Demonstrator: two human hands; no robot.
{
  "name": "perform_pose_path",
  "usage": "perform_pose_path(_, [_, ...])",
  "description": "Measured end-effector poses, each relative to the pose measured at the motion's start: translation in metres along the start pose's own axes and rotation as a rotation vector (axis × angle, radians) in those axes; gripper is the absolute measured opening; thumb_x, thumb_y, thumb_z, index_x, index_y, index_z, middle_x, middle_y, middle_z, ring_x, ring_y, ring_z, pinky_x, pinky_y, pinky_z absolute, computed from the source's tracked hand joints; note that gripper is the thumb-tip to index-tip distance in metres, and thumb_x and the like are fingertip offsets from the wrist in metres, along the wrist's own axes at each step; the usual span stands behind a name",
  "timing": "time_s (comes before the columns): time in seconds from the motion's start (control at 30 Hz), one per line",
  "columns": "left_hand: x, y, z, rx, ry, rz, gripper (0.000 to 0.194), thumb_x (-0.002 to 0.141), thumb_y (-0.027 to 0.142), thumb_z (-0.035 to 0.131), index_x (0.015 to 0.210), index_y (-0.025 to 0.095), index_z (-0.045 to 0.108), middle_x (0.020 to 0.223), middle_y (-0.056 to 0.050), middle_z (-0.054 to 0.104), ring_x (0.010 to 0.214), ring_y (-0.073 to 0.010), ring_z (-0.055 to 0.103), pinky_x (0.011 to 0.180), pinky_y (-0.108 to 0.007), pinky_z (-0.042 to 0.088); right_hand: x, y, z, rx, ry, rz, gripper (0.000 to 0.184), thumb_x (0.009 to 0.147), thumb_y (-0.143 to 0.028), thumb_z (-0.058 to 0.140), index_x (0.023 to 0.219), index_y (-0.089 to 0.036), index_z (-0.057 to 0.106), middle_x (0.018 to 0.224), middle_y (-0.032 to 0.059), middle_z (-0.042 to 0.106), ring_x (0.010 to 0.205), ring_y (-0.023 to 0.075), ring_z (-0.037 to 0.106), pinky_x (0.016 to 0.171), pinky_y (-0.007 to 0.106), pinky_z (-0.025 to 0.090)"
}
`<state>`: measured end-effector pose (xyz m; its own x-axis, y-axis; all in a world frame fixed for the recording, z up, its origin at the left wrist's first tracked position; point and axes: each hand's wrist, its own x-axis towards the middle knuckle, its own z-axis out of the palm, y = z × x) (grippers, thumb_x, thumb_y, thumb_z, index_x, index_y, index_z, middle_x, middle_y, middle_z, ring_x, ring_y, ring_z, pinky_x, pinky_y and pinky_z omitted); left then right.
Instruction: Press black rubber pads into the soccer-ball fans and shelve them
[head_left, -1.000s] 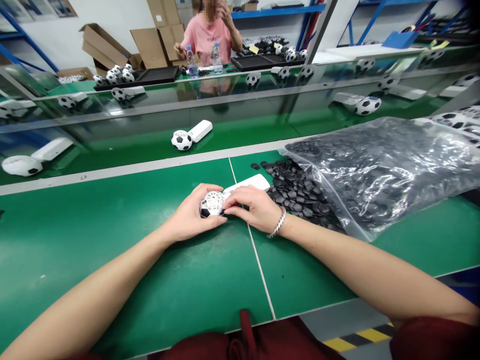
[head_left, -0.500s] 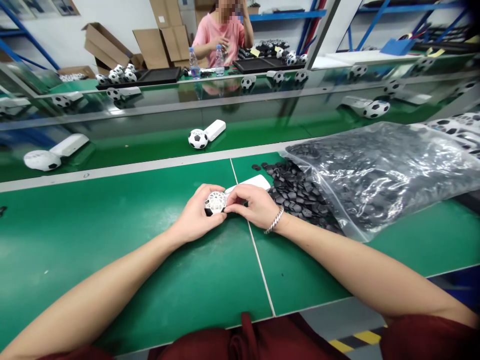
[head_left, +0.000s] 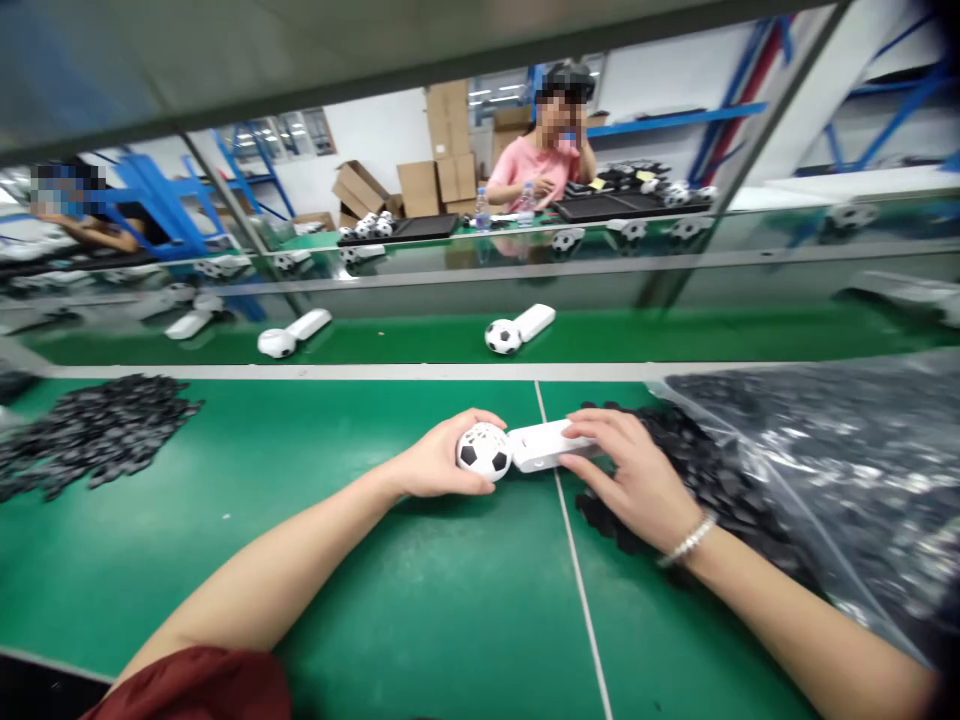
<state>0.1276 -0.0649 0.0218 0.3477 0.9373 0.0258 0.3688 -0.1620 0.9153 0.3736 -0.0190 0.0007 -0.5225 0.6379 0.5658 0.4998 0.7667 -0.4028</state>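
Note:
My left hand (head_left: 450,462) is wrapped round a small football-patterned ball (head_left: 484,453), white with black pentagon patches and an open grille on top. A white handle (head_left: 541,446) joins the ball at its right side. My right hand (head_left: 626,470) grips the far end of this handle between thumb and fingers. Beside and partly behind my right hand lies a heap of loose black pentagon pieces (head_left: 611,525). Spilling over that heap from the right is a clear plastic bag (head_left: 862,470) full of dark pieces.
Another pile of black pieces (head_left: 112,430) lies at the left. Past the metal edge strip (head_left: 420,371), a green conveyor belt (head_left: 405,345) bears similar ball-and-handle units (head_left: 503,336). A person in pink (head_left: 536,165) sits across the line; another person (head_left: 90,215) is at far left.
My right hand has left the ball's edge, where it was pinching, and now grips the handle. The ball has turned, showing its pentagons more. The view has tilted up and swung left.

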Motion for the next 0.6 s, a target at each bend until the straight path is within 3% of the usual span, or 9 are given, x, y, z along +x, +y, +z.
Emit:
perform_pose_path(0.1, [0.002,-0.006,-0.02,-0.082,0.227,-0.012,0.061,0.052,0.016,0.073,0.108,0.018,0.05,0.093,-0.002,0.058,0.077,-0.0144,0.056,0.067,-0.025,0.045,0.001,0.013,0.001,-0.18,-0.031,-0.038,0.041,0.083,-0.047,0.047,0.11,-0.017,0.054,0.119,0.0155,0.051,0.106,0.0286,0.047,0.091,0.046,0.04])
perform_pose_path(0.2, [0.014,-0.021,-0.042,-0.065,0.478,-0.029,0.061,0.052,0.016,0.073,0.109,0.017,0.049,0.093,-0.002,0.058,0.074,-0.0126,0.055,0.064,-0.023,0.045,-0.003,0.024,0.006,-0.347,-0.112,0.01,0.057,0.083,-0.059,0.037,0.114,-0.015,0.054,0.121,0.0159,0.051,0.108,0.0313,0.047,0.089,0.048,0.042])
perform_pose_path(0.37, [0.063,-0.055,-0.088,0.006,0.818,-0.055,0.057,0.058,0.014,0.07,0.11,0.014,0.046,0.098,-0.004,0.055,0.081,-0.0137,0.056,0.069,-0.023,0.046,-0.016,0.035,0.017,-0.549,-0.262,0.135,0.064,0.081,-0.066,0.031,0.115,-0.019,0.057,0.122,0.012,0.054,0.107,0.0331,0.05,0.077,0.051,0.047])
perform_pose_path(0.47, [0.095,-0.073,-0.116,0.086,0.935,-0.09,0.052,0.068,0.018,0.068,0.114,0.013,0.044,0.101,-0.006,0.056,0.085,-0.0153,0.057,0.072,-0.028,0.048,-0.02,0.037,0.021,-0.59,-0.287,0.13,0.066,0.079,-0.069,0.03,0.115,-0.021,0.058,0.124,0.0097,0.054,0.108,0.032,0.051,0.076,0.05,0.048])
perform_pose_path(0.6, [0.124,-0.099,-0.141,0.224,1.025,-0.179,0.033,0.085,0.03,0.053,0.114,0.014,0.048,0.11,-0.008,0.053,0.091,-0.0186,0.056,0.076,-0.037,0.049,-0.021,0.037,0.021,-0.59,-0.284,0.104,0.068,0.079,-0.07,0.027,0.115,-0.022,0.059,0.124,0.0086,0.054,0.107,0.0298,0.053,0.076,0.047,0.049])
